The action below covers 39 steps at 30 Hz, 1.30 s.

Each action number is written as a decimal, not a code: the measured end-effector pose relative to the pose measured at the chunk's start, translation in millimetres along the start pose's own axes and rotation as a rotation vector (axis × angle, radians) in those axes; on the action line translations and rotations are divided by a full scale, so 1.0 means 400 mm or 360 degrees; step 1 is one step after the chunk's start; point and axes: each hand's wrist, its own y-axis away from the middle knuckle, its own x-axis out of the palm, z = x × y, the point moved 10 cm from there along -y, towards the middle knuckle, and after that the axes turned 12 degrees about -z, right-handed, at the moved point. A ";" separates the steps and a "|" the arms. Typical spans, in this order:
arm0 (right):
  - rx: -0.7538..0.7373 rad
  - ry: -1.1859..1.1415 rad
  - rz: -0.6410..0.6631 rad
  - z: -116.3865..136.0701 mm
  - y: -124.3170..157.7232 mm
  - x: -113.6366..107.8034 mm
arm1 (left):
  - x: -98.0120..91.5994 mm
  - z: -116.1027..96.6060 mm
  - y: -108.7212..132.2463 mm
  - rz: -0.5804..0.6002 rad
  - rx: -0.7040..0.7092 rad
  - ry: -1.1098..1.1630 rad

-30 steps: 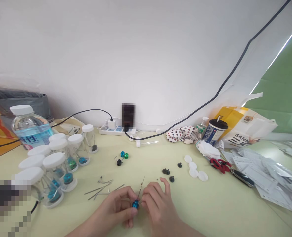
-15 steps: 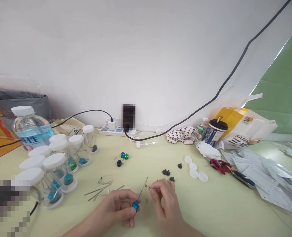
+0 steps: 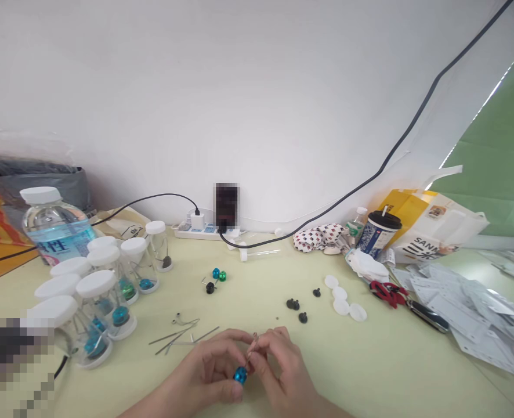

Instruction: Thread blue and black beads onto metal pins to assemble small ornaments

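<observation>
My left hand point(image 3: 211, 368) is closed around a shiny blue ball-shaped piece point(image 3: 240, 375), held between thumb and fingers low in the middle. A thin metal rod point(image 3: 253, 343) rises from the blue piece. My right hand point(image 3: 285, 371) pinches at this rod just above the piece, thumb against forefinger; a tiny reddish bit shows near its tip. Beyond my left hand lie loose thin metal rods point(image 3: 176, 337). Farther back sit a small blue piece point(image 3: 216, 273), a green one point(image 3: 223, 276) and a black one point(image 3: 210, 287).
Several clear jars with white lids point(image 3: 96, 283) stand on the left, by a large bottle point(image 3: 57, 232). Right of centre are black knob-like parts point(image 3: 303, 317) and white discs point(image 3: 340, 306). Red-handled pliers or scissors point(image 3: 387, 294), a folding knife point(image 3: 429, 316) and flat packets point(image 3: 478, 325) lie farther right.
My right hand has moved left to meet the rod at the blue piece, bringing the small dark-tipped bit it held. The blue piece has shifted slightly toward me.
</observation>
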 end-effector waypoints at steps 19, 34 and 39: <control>0.0294 -0.0154 0.0034 -0.031 0.001 0.004 | 0.001 0.004 -0.001 0.0006 -0.0032 -0.0030; 0.0316 -0.0183 0.0003 -0.022 -0.003 0.002 | -0.007 0.016 -0.003 -0.0047 -0.0095 -0.0025; 0.0326 -0.0179 -0.0026 -0.028 -0.002 0.000 | -0.004 0.015 -0.003 -0.0044 -0.0079 -0.0006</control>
